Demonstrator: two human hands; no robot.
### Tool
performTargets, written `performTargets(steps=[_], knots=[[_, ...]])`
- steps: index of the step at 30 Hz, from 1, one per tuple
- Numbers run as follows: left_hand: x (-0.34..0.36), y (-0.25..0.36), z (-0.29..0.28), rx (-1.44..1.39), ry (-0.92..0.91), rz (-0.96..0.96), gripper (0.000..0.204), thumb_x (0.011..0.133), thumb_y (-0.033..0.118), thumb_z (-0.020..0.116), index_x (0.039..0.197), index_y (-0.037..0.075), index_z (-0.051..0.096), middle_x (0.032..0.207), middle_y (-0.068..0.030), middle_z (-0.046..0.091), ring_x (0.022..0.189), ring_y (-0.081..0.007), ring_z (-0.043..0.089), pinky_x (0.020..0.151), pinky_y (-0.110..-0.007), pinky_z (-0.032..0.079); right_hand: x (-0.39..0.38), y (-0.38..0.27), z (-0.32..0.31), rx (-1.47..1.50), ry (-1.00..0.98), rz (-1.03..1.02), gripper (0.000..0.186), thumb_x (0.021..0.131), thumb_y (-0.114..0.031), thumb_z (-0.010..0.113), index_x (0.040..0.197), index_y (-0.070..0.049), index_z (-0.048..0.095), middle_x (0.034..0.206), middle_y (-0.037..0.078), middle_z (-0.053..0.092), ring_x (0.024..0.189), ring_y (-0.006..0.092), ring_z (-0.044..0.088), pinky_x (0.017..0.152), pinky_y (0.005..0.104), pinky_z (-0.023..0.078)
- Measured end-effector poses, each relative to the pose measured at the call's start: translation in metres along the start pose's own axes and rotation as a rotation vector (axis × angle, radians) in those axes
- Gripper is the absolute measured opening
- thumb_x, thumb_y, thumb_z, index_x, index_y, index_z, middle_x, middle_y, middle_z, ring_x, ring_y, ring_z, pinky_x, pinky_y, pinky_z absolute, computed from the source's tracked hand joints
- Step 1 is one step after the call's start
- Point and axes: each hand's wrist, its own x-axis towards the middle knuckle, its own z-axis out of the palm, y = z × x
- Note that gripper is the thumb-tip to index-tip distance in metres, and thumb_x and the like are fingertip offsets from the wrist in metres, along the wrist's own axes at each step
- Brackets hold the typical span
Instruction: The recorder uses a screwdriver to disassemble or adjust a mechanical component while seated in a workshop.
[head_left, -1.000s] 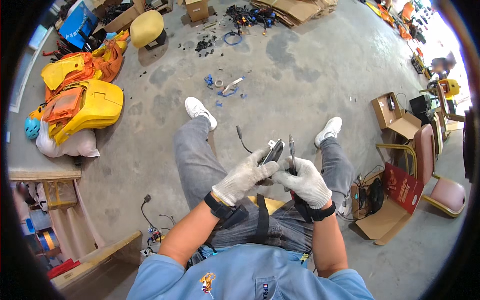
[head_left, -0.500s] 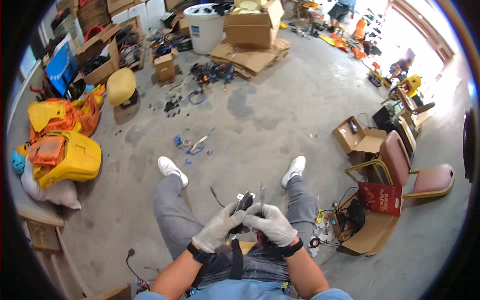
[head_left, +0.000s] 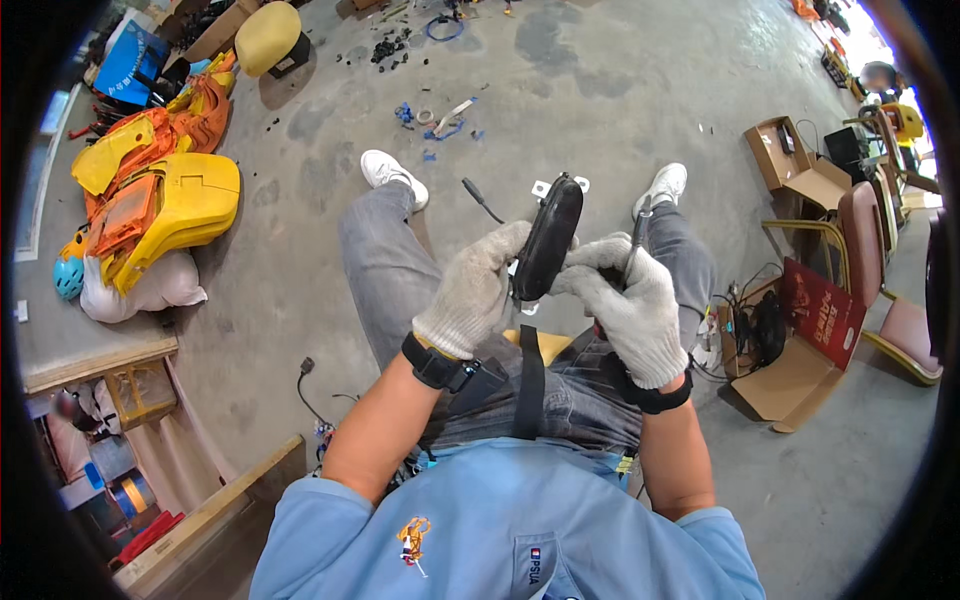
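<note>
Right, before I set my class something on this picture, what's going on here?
A person in a blue shirt has a long black part with metal tabs in the gloved left hand. The gloved right hand holds a slim metal tool, its tip pointing away from the body. Yellow and orange plastic pieces are heaped at the left, and an open cardboard box lies on the floor at the right.

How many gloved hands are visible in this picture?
2: the left hand, holding a black oblong part, and, to its right, the right hand, holding a slim tool. Any others may be hidden.
</note>
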Motion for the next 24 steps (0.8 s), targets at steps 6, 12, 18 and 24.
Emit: performTargets(steps=[6, 12, 18, 24], knots=[[-0.005, 0.001, 0.007, -0.416, 0.021, -0.042, 0.04, 0.113, 0.013, 0.041, 0.145, -0.007, 0.054, 0.131, -0.0175, 0.068, 0.114, -0.0202, 0.071, 0.097, -0.03, 0.06, -0.003, 0.002, 0.012, -0.111, 0.007, -0.158, 0.014, 0.082, -0.003, 0.08, 0.095, -0.002, 0.076, 0.088, 0.009, 0.068, 0.079, 0.0196, 0.066, 0.072, 0.0325, 0.053], [-0.006, -0.005, 0.003, -0.554, -0.005, -0.131, 0.042, 0.111, 0.011, 0.048, 0.151, -0.003, 0.05, 0.139, -0.0149, 0.066, 0.119, -0.021, 0.07, 0.099, -0.035, 0.06, -0.002, 0.002, 0.015, -0.262, 0.011, -0.246, 0.016, 0.082, -0.005, 0.081, 0.097, -0.004, 0.076, 0.087, 0.009, 0.067, 0.077, 0.0217, 0.067, 0.071, 0.0333, 0.053], [-0.01, 0.008, 0.002, 0.645, -0.004, 0.226, 0.031, 0.106, 0.001, 0.053, 0.135, -0.005, 0.065, 0.132, -0.0109, 0.068, 0.112, -0.0128, 0.068, 0.097, -0.029, 0.059, 0.0, 0.01, 0.014, -0.193, 0.023, -0.196, 0.016, 0.08, -0.003, 0.08, 0.096, -0.004, 0.076, 0.088, 0.008, 0.07, 0.082, 0.0223, 0.067, 0.073, 0.0342, 0.053], [0.0, -0.008, -0.009, -0.075, -0.031, 0.011, 0.039, 0.11, 0.006, 0.048, 0.147, -0.005, 0.053, 0.135, -0.0143, 0.067, 0.114, -0.0178, 0.071, 0.099, -0.031, 0.06, 0.001, 0.005, 0.016, -0.235, -0.009, -0.185, 0.018, 0.079, -0.003, 0.08, 0.097, -0.004, 0.077, 0.088, 0.009, 0.069, 0.081, 0.0213, 0.067, 0.073, 0.0339, 0.053]])
